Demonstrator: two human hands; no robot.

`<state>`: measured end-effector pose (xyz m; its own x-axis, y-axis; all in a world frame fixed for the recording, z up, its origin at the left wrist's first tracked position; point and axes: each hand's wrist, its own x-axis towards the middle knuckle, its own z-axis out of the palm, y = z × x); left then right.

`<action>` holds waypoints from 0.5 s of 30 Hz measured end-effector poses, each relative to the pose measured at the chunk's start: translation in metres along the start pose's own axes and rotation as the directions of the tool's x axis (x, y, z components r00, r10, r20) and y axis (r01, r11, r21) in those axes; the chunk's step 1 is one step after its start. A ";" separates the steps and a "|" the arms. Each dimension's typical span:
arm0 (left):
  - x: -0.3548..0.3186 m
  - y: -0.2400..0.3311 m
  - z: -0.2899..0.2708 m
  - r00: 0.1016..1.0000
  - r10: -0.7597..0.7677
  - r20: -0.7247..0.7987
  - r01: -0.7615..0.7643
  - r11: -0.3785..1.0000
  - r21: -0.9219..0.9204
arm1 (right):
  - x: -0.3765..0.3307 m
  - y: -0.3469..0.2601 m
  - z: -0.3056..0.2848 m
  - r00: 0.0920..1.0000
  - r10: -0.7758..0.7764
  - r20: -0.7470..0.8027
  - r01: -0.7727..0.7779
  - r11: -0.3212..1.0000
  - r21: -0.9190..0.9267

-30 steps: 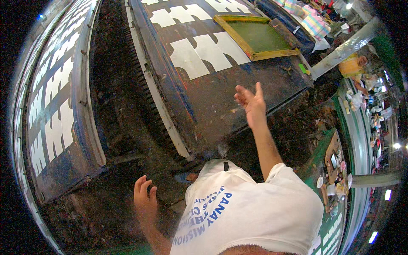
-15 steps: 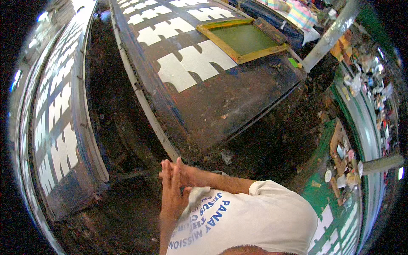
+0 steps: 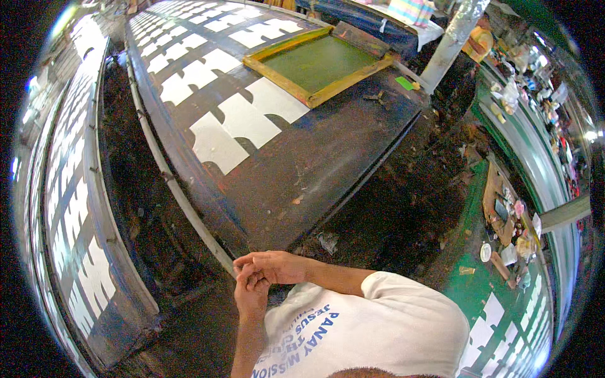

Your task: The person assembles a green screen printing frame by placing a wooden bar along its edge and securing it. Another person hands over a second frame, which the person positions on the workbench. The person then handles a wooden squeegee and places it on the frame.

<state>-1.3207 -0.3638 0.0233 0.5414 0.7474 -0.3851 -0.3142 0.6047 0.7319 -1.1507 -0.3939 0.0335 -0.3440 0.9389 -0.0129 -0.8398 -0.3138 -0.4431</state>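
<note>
My left hand [image 3: 251, 295] and my right hand [image 3: 272, 266] are clasped together in front of my chest, the right one folded over the left, with nothing visible between them. They hover just off the near end of a long dark printing table [image 3: 328, 157]. White cut fabric pieces [image 3: 236, 123] lie in rows along that table. A yellow wooden-framed printing screen [image 3: 318, 63] with green mesh rests on the table farther away, well beyond my hands.
A second long table [image 3: 69, 227] with white pieces runs along the left, across a dark dirt aisle [image 3: 151, 220]. A metal post [image 3: 450, 44] stands at the table's far corner. A green bench [image 3: 504, 220] with small containers is at the right.
My hands went from spread apart, right raised toward the table, to palms pressed together, and now are clasped with fingers folded. My view has swung toward the table's near end.
</note>
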 end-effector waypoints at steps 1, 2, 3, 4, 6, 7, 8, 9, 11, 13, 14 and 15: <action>0.000 0.003 0.002 1.000 -0.022 -0.012 0.020 0.995 -0.095 | -0.001 0.008 -0.013 0.996 -0.015 -0.092 0.010 0.998 -0.054; -0.001 0.008 0.003 0.999 0.003 -0.042 -0.005 0.999 -0.035 | -0.004 0.007 -0.031 0.975 -0.052 -0.214 0.021 0.989 -0.146; -0.003 0.013 0.003 0.997 0.031 -0.070 -0.030 0.999 0.022 | -0.011 0.004 -0.051 0.938 -0.085 -0.336 -0.002 0.968 -0.250; -0.002 0.017 0.003 0.996 0.087 -0.037 -0.085 0.995 0.057 | -0.018 0.000 -0.068 0.890 -0.135 -0.436 -0.020 0.942 -0.334; -0.001 0.036 -0.006 0.995 0.059 -0.077 -0.041 0.975 0.219 | -0.028 -0.010 -0.094 0.718 -0.424 -0.552 -0.115 0.710 -0.695; -0.002 0.044 -0.010 0.995 0.061 -0.083 -0.036 0.959 0.281 | -0.036 -0.020 -0.103 0.699 -0.520 -0.490 -0.047 0.650 -0.758; -0.001 0.050 -0.014 0.993 0.067 -0.097 -0.029 0.934 0.355 | -0.046 -0.032 -0.109 0.635 -0.542 -0.550 -0.104 0.645 -0.757; 0.002 0.053 -0.016 0.992 0.106 -0.063 -0.081 0.946 0.315 | -0.056 -0.044 -0.109 0.616 -0.641 -0.458 -0.019 0.569 -0.822; 0.008 0.055 -0.018 0.994 0.052 -0.093 -0.024 0.960 0.280 | -0.068 -0.071 -0.104 0.507 -0.749 -0.427 -0.030 0.479 -0.877; 0.010 0.051 -0.017 0.998 -0.004 -0.068 0.021 0.966 0.257 | -0.069 -0.094 -0.091 0.362 -0.861 -0.359 -0.038 0.371 -0.928; 0.009 0.047 -0.015 0.999 -0.026 -0.029 0.032 0.968 0.248 | -0.061 -0.103 -0.084 0.288 -0.910 -0.299 -0.020 0.306 -0.952; 0.008 0.043 -0.015 0.999 -0.043 0.004 0.040 0.971 0.237 | -0.050 -0.103 -0.075 0.221 -0.956 -0.191 0.032 0.203 -0.979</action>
<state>-1.3421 -0.3276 0.0436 0.5575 0.7198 -0.4136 -0.0978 0.5517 0.8283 -1.0149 -0.3978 0.0123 0.8074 0.5347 0.2495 0.2295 0.1050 -0.9676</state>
